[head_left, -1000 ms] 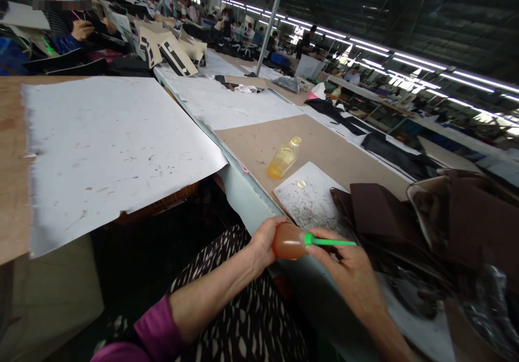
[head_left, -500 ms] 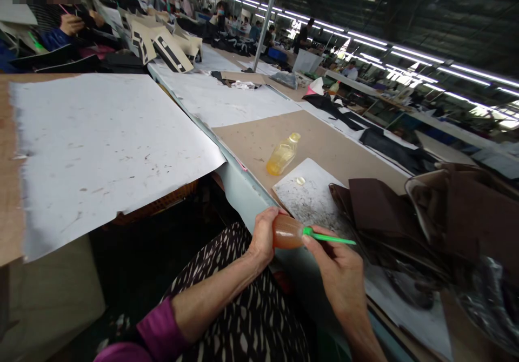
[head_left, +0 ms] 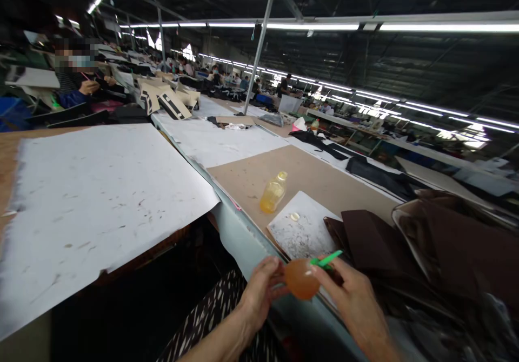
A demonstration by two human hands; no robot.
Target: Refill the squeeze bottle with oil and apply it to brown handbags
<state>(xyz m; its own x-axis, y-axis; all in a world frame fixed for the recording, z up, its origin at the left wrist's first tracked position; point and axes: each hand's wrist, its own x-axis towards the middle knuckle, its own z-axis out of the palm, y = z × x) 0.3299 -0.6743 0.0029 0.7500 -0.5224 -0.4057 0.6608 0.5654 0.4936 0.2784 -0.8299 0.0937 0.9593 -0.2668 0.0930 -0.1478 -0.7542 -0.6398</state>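
An amber squeeze bottle [head_left: 300, 280] with a green nozzle cap [head_left: 324, 260] is tilted above the table's near edge. My right hand [head_left: 357, 297] is closed around its cap end, the thumb on the green part. Beside the bottle's left side is my left hand [head_left: 259, 292], its fingers loosely apart and the fingertips at the bottle's edge; whether they touch it I cannot tell. Farther back, a clear bottle [head_left: 273, 193] with some yellow liquid stands uncapped on brown board [head_left: 239, 181]. A small pale round cap [head_left: 294, 216] lies on a stained white sheet [head_left: 300, 238].
Dark brown fabric pieces [head_left: 373, 238] are heaped at the right. A large white sheet [head_left: 105, 189] covers the left table, with a dark gap below its edge. Cut cream pieces [head_left: 174, 102] lie farther off, near a seated co-worker [head_left: 83, 81]. A metal pole [head_left: 259, 48] rises behind.
The bottle has tipped, its green nozzle now pointing up to the right. My left hand's wrap around it has loosened. The view has tilted upward, so the scene sits lower.
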